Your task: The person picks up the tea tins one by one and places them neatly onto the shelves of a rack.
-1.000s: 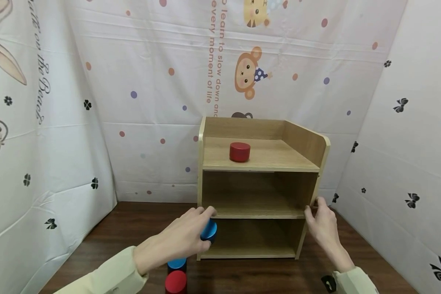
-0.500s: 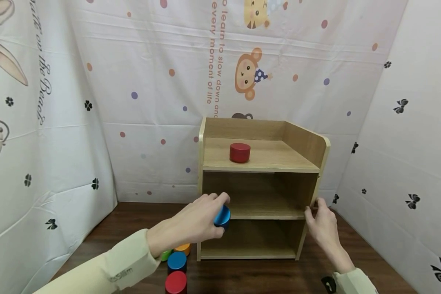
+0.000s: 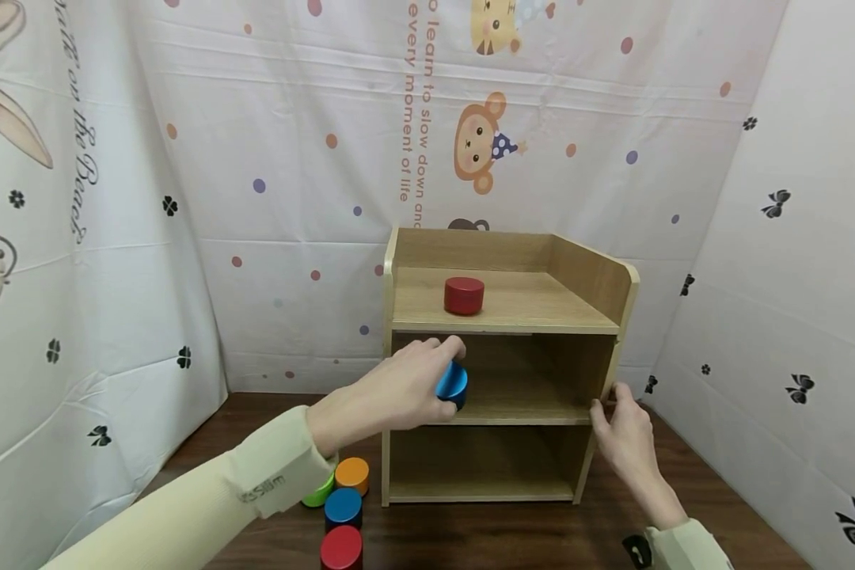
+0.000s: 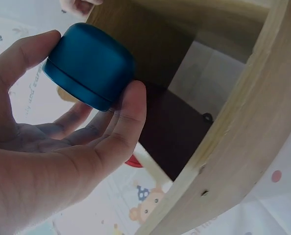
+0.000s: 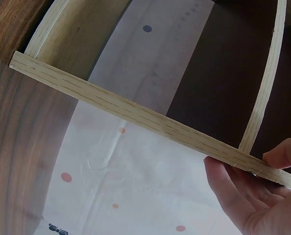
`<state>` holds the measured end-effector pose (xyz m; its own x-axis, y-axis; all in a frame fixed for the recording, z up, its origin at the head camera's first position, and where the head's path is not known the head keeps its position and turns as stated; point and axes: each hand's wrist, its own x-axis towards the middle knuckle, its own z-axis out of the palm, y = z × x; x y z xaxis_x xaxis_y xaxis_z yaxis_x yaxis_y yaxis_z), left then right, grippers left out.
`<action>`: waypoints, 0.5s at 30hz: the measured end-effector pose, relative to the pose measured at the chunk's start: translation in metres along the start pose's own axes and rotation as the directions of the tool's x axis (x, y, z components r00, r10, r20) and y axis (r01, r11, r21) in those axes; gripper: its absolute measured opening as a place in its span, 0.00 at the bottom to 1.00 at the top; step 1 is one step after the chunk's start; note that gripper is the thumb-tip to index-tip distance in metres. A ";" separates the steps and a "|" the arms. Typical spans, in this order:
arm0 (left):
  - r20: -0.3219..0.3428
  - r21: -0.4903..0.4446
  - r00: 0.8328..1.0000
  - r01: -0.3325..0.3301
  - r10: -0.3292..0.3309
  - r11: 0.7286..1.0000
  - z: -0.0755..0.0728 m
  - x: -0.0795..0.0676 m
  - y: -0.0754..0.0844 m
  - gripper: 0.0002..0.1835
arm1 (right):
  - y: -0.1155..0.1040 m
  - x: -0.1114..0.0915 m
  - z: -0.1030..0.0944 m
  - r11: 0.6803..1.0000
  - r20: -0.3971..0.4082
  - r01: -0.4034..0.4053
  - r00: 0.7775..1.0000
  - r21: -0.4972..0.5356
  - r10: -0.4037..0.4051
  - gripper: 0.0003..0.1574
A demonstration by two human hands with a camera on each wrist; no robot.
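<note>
My left hand pinches a blue round tin between thumb and fingers, in front of the middle compartment of a wooden shelf unit. Seen from the left wrist, the tin is tilted, with a lid seam around it, and the unit's side panel stands close by. A red round tin sits on the unit's top level. My right hand grips the unit's right side panel near the middle board; in the right wrist view, thumb and fingers lie on either side of that panel.
To the left of the unit, an orange tin, a green tin, another blue tin and another red tin stand on the dark wooden table. Printed white cloth surrounds the back and sides.
My left hand has moved up and to the right with the blue tin, from low beside the unit's left edge to the middle compartment. The right hand keeps its place.
</note>
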<state>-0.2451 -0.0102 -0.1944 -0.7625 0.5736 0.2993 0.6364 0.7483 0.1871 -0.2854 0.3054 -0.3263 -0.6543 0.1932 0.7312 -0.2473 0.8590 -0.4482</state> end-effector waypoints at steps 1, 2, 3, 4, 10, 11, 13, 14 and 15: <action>0.000 -0.003 1.000 0.000 0.000 1.000 -0.002 0.002 0.001 0.29 | 0.000 0.000 0.000 1.000 0.003 0.000 1.000 0.001 0.000 0.12; 0.000 -0.007 1.000 -0.002 0.002 1.000 -0.004 0.004 0.003 0.29 | 0.000 0.000 0.000 1.000 0.006 0.000 1.000 0.002 0.000 0.12; -0.001 -0.012 1.000 -0.003 0.003 1.000 -0.006 0.006 0.004 0.29 | 0.000 0.000 0.000 1.000 0.007 0.001 1.000 0.002 -0.001 0.12; -0.002 -0.016 1.000 -0.008 0.008 1.000 -0.008 0.008 0.006 0.29 | 0.000 0.000 0.000 1.000 0.007 0.001 1.000 0.004 -0.001 0.12; -0.008 -0.007 0.999 -0.041 0.041 0.999 -0.020 0.025 0.019 0.30 | 0.001 0.000 0.000 1.000 -0.005 0.005 1.000 0.000 -0.005 0.12; -0.007 -0.004 0.999 -0.040 0.040 0.999 -0.021 0.028 0.021 0.30 | 0.001 0.000 0.000 1.000 -0.006 0.005 1.000 -0.002 -0.005 0.12; -0.005 0.005 0.999 -0.037 0.037 0.999 -0.024 0.033 0.025 0.31 | 0.001 0.000 0.001 1.000 -0.008 0.007 1.000 0.001 -0.007 0.12; -0.004 0.004 0.999 -0.032 0.033 0.999 -0.025 0.035 0.027 0.31 | 0.002 0.000 0.001 1.000 -0.009 0.008 1.000 0.001 -0.008 0.13; -0.006 0.004 0.999 -0.031 0.032 0.999 -0.026 0.038 0.029 0.32 | 0.001 0.000 0.001 1.000 -0.009 0.009 1.000 0.002 -0.009 0.13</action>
<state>-0.2527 0.0245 -0.1534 -0.7414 0.5950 0.3103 0.6597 0.7311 0.1741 -0.2861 0.3063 -0.3273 -0.6454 0.1901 0.7398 -0.2544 0.8597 -0.4429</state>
